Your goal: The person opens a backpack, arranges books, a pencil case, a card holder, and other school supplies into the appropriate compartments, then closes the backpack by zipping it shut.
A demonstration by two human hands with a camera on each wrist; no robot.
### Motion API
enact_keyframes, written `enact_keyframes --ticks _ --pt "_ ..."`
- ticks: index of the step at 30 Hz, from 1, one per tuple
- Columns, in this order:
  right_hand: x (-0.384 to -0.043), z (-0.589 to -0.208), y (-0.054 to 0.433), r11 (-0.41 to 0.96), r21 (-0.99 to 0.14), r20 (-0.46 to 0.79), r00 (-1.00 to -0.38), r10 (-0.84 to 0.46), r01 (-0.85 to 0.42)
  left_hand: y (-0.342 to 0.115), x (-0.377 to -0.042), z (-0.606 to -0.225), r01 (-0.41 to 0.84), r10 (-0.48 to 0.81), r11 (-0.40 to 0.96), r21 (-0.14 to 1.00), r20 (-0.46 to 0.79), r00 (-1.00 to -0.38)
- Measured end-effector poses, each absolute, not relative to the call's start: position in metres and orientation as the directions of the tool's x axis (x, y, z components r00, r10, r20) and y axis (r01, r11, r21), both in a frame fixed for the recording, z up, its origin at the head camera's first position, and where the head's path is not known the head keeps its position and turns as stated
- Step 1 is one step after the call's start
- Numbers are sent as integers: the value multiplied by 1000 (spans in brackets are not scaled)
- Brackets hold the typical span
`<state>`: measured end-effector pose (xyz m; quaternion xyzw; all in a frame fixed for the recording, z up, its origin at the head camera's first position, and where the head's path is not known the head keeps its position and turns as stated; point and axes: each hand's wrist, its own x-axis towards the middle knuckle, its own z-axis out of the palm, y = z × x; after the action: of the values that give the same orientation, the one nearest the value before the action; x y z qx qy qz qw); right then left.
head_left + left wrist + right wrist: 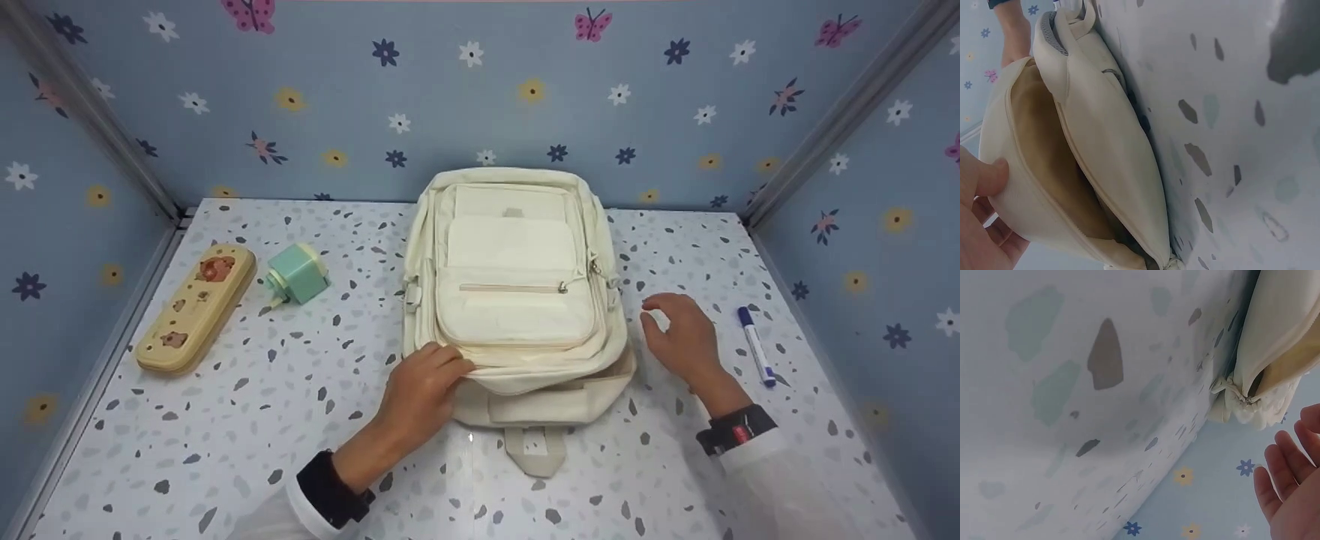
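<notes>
A cream backpack (517, 315) lies on the table with its top handle (536, 450) towards the person. My left hand (427, 386) pinches the edge of its front panel at the near left corner. In the left wrist view the thumb lies on the outside of that panel, and the main zip opening (1055, 152) gapes, showing a tan lining. To the right of the backpack, my right hand (684, 337) is held apart from it with loosely bent fingers and nothing in them. The right wrist view shows those fingers (1283, 467) near the unzipped side.
On the left lie a yellow pencil case (196, 307) with bear pictures and a green pencil sharpener (298, 274). A white marker with blue ends (756, 346) lies right of the right hand. Flowered wall panels (480, 97) enclose the speckled table (337, 420) at the back and sides.
</notes>
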<state>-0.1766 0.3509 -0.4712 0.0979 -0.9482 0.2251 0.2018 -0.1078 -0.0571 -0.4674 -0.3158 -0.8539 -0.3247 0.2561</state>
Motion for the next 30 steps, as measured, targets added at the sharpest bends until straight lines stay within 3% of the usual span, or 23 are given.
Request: enact_keyframes --ticks 18,30 --pt "-188 -469 348 872 -382 423 -897 -129 -305 -66 -104 -478 704 374 577 415 632 -679" --pt "-187 -470 347 865 -391 405 -903 -146 -315 -68 -104 -483 728 376 563 391 664 -647"
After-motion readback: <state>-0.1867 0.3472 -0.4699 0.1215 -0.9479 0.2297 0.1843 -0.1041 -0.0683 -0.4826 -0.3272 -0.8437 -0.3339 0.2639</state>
